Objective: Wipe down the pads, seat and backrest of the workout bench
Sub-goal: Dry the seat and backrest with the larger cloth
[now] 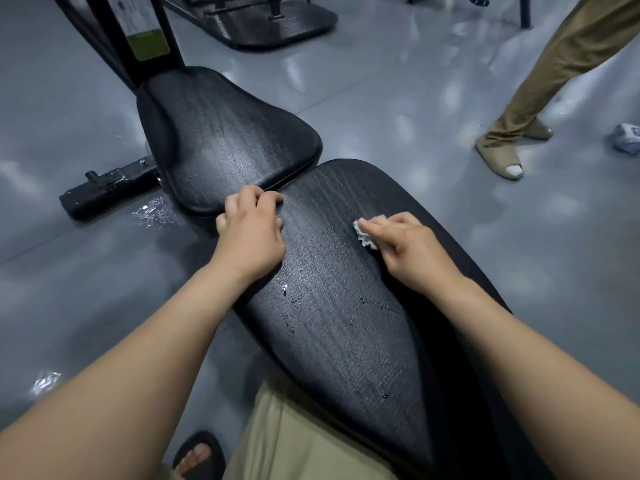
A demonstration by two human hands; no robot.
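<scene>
At the eleven o'clock end of the backrest (346,341), by the seat (225,140): our left hand (251,237), fingers curled over the edge. One o'clock: our right hand (405,252), pinching a white wipe (365,235).

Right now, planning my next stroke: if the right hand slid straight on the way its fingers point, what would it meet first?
The right hand, holding its wipe on the bare backrest, would probably meet the left hand gripping that pad's end by the seat; angle uncertain.
</scene>
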